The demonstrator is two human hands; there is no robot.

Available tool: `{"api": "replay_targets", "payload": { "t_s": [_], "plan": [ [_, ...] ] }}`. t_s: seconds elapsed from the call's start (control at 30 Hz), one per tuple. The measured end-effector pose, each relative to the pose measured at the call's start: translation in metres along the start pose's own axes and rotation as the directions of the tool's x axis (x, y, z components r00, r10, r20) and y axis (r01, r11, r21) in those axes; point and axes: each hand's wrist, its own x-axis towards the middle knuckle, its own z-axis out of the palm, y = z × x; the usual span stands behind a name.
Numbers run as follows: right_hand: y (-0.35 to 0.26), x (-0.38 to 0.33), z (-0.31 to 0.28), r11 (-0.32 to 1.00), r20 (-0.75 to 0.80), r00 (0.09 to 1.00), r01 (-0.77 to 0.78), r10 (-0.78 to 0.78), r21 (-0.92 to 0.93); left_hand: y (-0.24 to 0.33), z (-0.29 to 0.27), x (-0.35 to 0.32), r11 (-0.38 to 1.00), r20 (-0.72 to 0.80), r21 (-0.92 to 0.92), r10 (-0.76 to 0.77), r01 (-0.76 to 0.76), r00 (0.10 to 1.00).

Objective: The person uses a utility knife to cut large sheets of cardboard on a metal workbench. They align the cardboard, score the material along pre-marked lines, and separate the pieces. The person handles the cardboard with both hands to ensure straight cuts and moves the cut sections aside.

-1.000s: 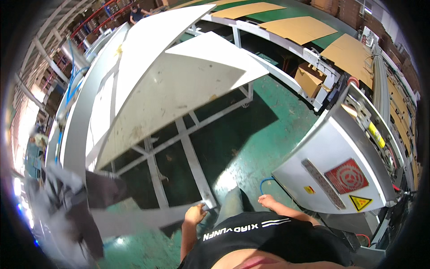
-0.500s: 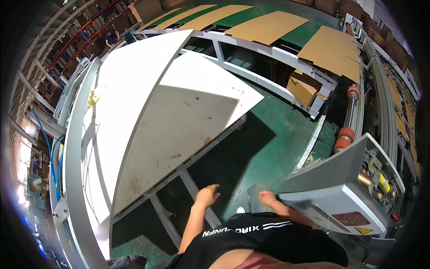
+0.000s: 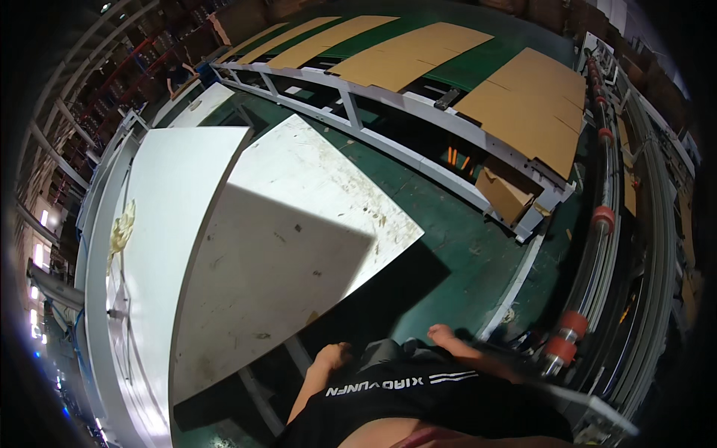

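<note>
My left hand [image 3: 331,355] hangs in front of my dark shirt with its fingers curled in and nothing seen in it. It is nearest to the lower edge of a low white table board [image 3: 254,261], apart from it. My right hand [image 3: 442,335] hangs over the green floor, fingers folded, also holding nothing that shows. A taller white panel [image 3: 187,172] rises at the left, partly covering the low board. Dark scuffs and stains mark the low board, and a shadow falls across it.
Ahead, a grey conveyor frame [image 3: 351,112] carries several flat cardboard sheets [image 3: 418,56]. An open cardboard box [image 3: 499,193] sits in its near end. Rollers with red collars [image 3: 572,326] run along the right. Yellowish material [image 3: 122,226] hangs by the left panel. Another person [image 3: 178,76] stands far left.
The view has moved forward past the grey machine housing at the right, which has mostly left the picture. The boards appear lower, and the conveyor and box nearer. Both hands remain at my front.
</note>
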Motion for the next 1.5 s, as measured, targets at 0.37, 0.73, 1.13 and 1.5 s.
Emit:
{"api": "replay_targets", "payload": {
  "t_s": [0.37,0.73,1.13,1.5],
  "plan": [
    [0.082,0.092,-0.136,0.999,-0.033,0.999,-0.026,0.025,-0.040,0.073,-0.122,0.247,0.993,-0.308,0.088,0.107,-0.084,0.945],
    [0.068,0.206,-0.294,0.952,-0.076,0.980,-0.196,0.183,-0.235,0.138,-0.166,0.424,0.980,-0.392,-0.023,-0.191,0.198,0.900],
    [-0.008,0.481,-0.437,0.833,0.076,0.837,0.547,-0.542,-0.087,0.174,-0.176,0.444,0.751,-0.301,-0.496,-0.619,0.436,0.725],
    [-0.207,0.652,-0.383,0.963,0.477,0.844,0.268,-0.244,0.017,0.184,-0.173,0.444,0.725,-0.310,-0.528,-0.650,0.443,0.694]
  ]
}}
